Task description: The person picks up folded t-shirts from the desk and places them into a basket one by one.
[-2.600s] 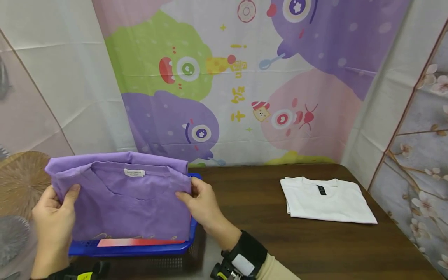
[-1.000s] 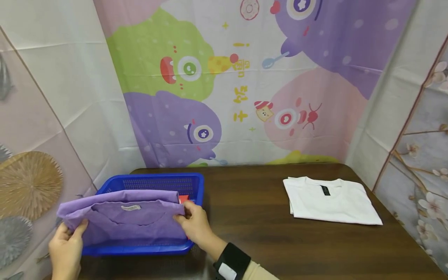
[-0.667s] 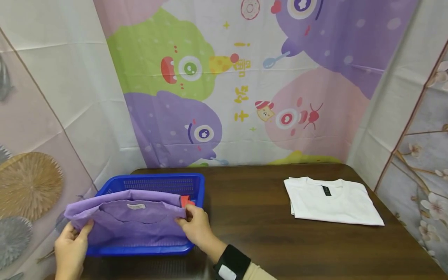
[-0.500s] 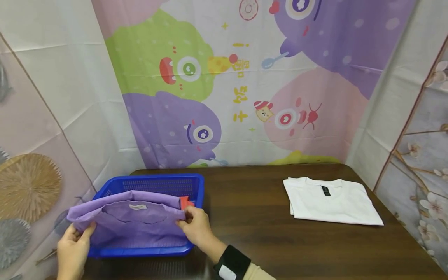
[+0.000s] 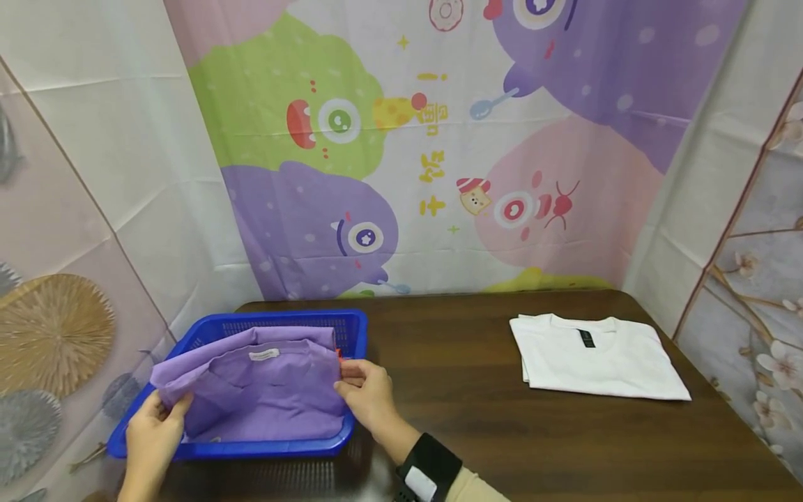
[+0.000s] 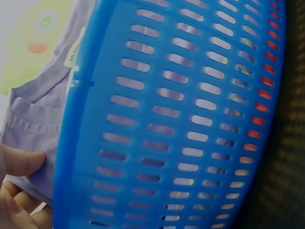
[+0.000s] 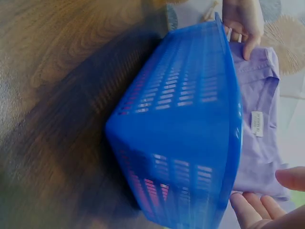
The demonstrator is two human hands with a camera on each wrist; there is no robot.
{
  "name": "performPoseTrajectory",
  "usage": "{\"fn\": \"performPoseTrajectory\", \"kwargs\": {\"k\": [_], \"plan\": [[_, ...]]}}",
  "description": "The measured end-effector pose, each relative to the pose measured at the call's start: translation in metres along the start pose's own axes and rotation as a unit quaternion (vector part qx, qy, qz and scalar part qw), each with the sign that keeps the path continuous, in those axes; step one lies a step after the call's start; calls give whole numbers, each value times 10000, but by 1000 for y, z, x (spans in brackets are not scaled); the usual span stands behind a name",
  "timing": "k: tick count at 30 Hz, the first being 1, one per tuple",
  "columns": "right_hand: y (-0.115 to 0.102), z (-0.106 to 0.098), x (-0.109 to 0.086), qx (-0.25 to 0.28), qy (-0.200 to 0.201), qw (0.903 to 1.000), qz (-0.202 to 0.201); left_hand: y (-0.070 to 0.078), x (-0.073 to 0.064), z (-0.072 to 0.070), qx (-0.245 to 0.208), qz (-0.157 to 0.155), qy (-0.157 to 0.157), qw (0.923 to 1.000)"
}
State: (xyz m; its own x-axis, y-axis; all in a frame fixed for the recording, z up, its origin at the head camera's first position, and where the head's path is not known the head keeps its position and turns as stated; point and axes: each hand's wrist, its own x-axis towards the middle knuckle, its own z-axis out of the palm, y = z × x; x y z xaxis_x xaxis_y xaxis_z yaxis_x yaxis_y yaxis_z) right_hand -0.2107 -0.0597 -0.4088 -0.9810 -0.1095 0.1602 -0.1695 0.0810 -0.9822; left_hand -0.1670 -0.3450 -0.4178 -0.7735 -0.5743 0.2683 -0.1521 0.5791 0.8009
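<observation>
A folded purple shirt [image 5: 270,390] with a white neck label stands tilted inside a blue plastic basket [image 5: 263,450], its neckline toward the far side. My left hand [image 5: 153,436] pinches its left corner between thumb and fingers above the rim, as the left wrist view also shows with the thumb [image 6: 24,162] on the cloth. At the shirt's right edge is my right hand [image 5: 370,397]. In the right wrist view its thumb and fingertips [image 7: 255,205] stand apart at the cloth's edge, the tips uncovered. The shirt hides most of the basket's inside.
A folded white T-shirt [image 5: 596,359] with a black neck label lies on the right of the brown wooden table [image 5: 452,432]. A bit of orange-red material [image 5: 339,354] shows behind the purple shirt. A cartoon-printed curtain [image 5: 433,258] hangs behind the table.
The purple shirt came down from above the basket into it, then shifted right and toward the far side. Both hands moved right with it; the right hand's fingers have loosened at its edge.
</observation>
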Motion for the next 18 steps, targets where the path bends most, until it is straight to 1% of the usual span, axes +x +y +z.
{"fn": "performPoseTrajectory", "kwargs": {"k": [2, 5, 9, 10, 12, 14, 16, 18], "plan": [[0, -6, 2, 54, 100, 9999, 35, 1, 1, 4, 204, 146, 107, 9996], [2, -17, 3, 106, 238, 9996, 125, 5, 4, 14, 452, 401, 211, 9980], [7, -30, 0, 204, 367, 9986, 317, 9, 6, 25, 604, 645, 174, 9959], [9, -33, -1, 245, 374, 9982, 388, 10, 7, 26, 636, 673, 146, 9956], [12, -37, -5, 359, 384, 9972, 536, 11, 9, 27, 735, 632, 46, 9953], [15, -42, -9, 422, 396, 9960, 679, 12, 13, 27, 855, 668, -92, 9941], [19, -46, -14, 450, 403, 9948, 821, 13, 18, 27, 966, 767, -241, 9921], [22, -50, -18, 458, 367, 9939, 937, 14, 22, 27, 1024, 967, -305, 9896]]}}
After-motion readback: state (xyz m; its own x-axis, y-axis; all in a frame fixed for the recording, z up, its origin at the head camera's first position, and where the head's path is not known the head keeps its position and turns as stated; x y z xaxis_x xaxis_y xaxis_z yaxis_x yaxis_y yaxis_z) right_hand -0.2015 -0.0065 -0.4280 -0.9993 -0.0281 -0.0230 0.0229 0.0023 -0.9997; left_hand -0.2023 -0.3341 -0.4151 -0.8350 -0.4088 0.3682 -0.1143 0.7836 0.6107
